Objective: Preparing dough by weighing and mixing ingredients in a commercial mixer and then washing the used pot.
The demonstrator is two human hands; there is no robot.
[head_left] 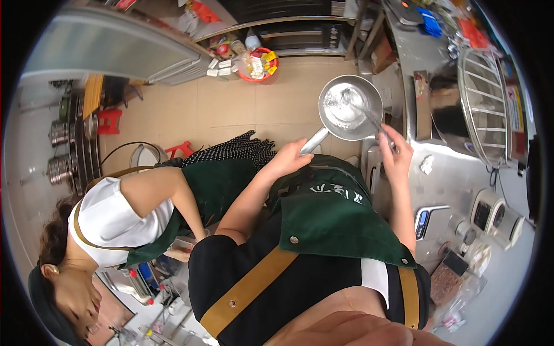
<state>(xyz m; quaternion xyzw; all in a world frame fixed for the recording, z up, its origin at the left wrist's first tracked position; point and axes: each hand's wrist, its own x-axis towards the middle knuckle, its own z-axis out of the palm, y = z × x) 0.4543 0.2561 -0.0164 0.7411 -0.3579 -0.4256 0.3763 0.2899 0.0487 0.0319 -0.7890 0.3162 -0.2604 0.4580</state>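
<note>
A silver saucepan (332, 118) is held out in front of my apron, above floor level. My left hand (290, 155) is closed around its straight metal handle (314, 142). My right hand (396, 151), at the pan's right side, grips a slim metal utensil (375, 121) that slants down into the pan. The utensil's lower end is blurred, so its exact kind is unclear. Whitish, glossy contents or glare cover the pan's bottom; I cannot tell which.
On my right runs a steel counter (430, 179) with a digital scale (430, 222) and a metal rack (483, 106). A co-worker (124, 213) in a green apron leans close on my left. Ahead, a red basket (258, 64) of packages stands on the tiled floor, near a red stool (109, 121).
</note>
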